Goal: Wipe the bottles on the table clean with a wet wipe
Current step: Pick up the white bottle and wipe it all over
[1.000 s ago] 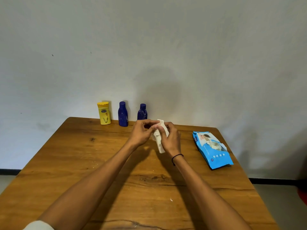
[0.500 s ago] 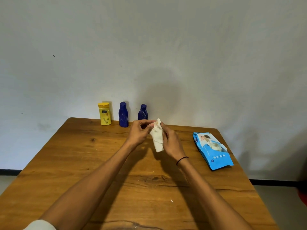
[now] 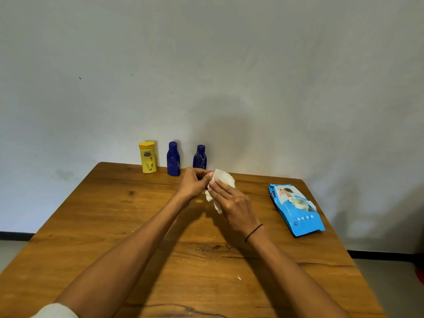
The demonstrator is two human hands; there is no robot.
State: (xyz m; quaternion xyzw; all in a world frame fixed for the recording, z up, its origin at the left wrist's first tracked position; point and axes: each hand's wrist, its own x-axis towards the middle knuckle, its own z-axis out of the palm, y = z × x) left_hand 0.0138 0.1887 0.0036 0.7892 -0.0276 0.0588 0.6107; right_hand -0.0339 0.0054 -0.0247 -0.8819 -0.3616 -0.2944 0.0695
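**Wipe half unfolded, bottles not yet touched**

Plain grey wall [image 3: 229, 65] behind, wooden table [image 3: 114, 226] in front of me, and my two hands meet over its far middle. What has changed over the last second: the wet wipe [image 3: 223, 179] was a tight folded strip pinched between both hands, and now it has opened out into a wider, crumpled sheet. My right hand [image 3: 231, 203] has turned so its back faces the camera, fingers laid fairly straight across the front of the wipe; its thumb is hidden behind the sheet, so I cannot tell how it grips. My left hand [image 3: 195, 183] is curled, fingertips pinching the wipe's upper left edge. I judge this to be preparation only: the wipe is being spread for use, and no wiping has begun.

Three bottles stand upright in a row at the table's far edge, against the wall: a yellow bottle [image 3: 148, 160] on the left, a tall blue bottle [image 3: 173, 161] beside it, and a shorter blue bottle [image 3: 200, 157] just behind my left hand. All are capped; their contents cannot be seen. They stand apart from each other and from my hands.

On the right lies the blue wipe pack [image 3: 296, 210], flat on the table, with its flap apparently open and white wipe material showing at the opening. How many remain inside I cannot tell.
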